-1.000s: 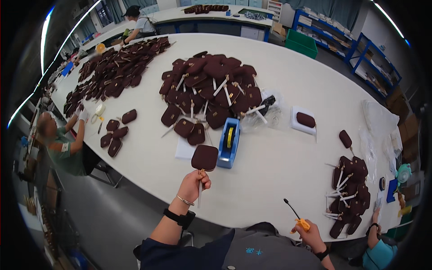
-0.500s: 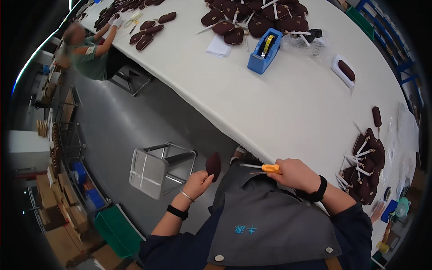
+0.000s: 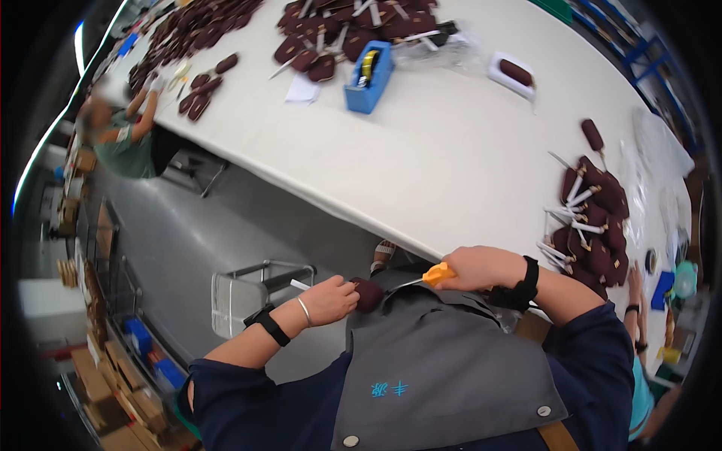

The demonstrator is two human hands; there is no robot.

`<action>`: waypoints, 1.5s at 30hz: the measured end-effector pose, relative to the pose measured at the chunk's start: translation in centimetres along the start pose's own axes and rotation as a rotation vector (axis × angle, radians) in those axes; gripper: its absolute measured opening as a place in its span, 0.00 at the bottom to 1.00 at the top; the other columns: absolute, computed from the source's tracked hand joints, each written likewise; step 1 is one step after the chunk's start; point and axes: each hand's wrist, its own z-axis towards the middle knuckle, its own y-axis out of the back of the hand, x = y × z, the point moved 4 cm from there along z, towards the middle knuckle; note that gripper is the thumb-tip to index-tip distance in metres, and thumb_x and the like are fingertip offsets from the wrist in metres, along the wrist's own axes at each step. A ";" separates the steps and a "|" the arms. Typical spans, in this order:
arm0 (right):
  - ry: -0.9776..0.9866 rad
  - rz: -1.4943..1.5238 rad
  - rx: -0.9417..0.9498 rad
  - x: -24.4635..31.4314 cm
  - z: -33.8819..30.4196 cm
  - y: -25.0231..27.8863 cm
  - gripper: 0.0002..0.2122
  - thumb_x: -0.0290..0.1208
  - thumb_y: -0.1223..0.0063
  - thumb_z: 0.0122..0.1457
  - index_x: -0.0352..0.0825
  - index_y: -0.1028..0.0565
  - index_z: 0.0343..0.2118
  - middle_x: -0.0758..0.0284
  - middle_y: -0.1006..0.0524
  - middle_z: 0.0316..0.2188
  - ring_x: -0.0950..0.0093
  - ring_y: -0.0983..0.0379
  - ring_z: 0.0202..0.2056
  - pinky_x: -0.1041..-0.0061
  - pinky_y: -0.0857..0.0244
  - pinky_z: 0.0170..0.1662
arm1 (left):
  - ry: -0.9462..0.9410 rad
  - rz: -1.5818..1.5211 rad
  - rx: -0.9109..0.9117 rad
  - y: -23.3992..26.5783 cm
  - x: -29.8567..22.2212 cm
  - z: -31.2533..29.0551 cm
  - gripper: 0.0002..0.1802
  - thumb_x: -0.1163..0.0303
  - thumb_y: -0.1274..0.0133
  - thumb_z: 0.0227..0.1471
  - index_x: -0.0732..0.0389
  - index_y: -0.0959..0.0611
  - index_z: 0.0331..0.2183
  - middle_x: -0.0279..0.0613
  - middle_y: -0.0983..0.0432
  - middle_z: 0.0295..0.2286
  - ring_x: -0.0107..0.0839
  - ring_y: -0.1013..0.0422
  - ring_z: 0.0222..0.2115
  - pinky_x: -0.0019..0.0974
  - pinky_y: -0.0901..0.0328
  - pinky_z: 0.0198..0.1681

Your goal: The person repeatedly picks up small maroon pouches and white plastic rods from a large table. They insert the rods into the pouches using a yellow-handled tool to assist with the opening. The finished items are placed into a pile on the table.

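Note:
My left hand pinches a small dark maroon padded pouch at its near end, above my lap. A white strip sticks out on the other side of that hand. My right hand is closed round an orange-handled tool with a thin metal tip. The tip points left and down, close to the pouch's right side; whether they touch I cannot tell. A grey apron covers my lap just below both hands.
A white table spans the far side. It bears a heap of maroon pouches with white strips, a larger pile, a blue tape dispenser and a white tray. A stool stands left. A co-worker sits far left.
My hands have come closer together, bringing the pouch right and the tool's tip down beside it. The view has shifted, so the table things appear further left.

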 end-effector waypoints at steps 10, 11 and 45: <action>-0.023 1.410 -1.154 -15.6 -15.4 -10.2 0.11 0.34 0.51 0.60 0.29 0.31 0.38 0.71 0.29 0.17 0.81 0.29 0.19 0.81 0.35 0.21 | -0.191 -0.030 -0.227 10.8 4.5 14.8 0.08 0.64 0.48 0.47 0.55 0.26 0.23 0.32 0.32 0.24 0.31 0.34 0.27 0.34 0.40 0.30; -0.168 1.468 -1.287 -17.1 -16.4 -13.5 0.12 0.35 0.52 0.61 0.31 0.31 0.38 0.71 0.28 0.18 0.81 0.28 0.19 0.85 0.39 0.17 | -0.202 -0.066 -0.298 11.6 4.3 17.9 0.08 0.63 0.48 0.47 0.56 0.27 0.23 0.33 0.32 0.24 0.32 0.33 0.27 0.35 0.39 0.30; -0.325 1.339 -1.291 -11.3 -5.1 -9.4 0.13 0.39 0.57 0.63 0.30 0.34 0.37 0.63 0.24 0.20 0.74 0.23 0.23 0.86 0.42 0.13 | 1.382 -0.482 -0.949 2.1 54.3 3.4 0.15 0.62 0.56 0.54 0.61 0.20 0.33 0.55 0.24 0.31 0.55 0.28 0.35 0.50 0.34 0.39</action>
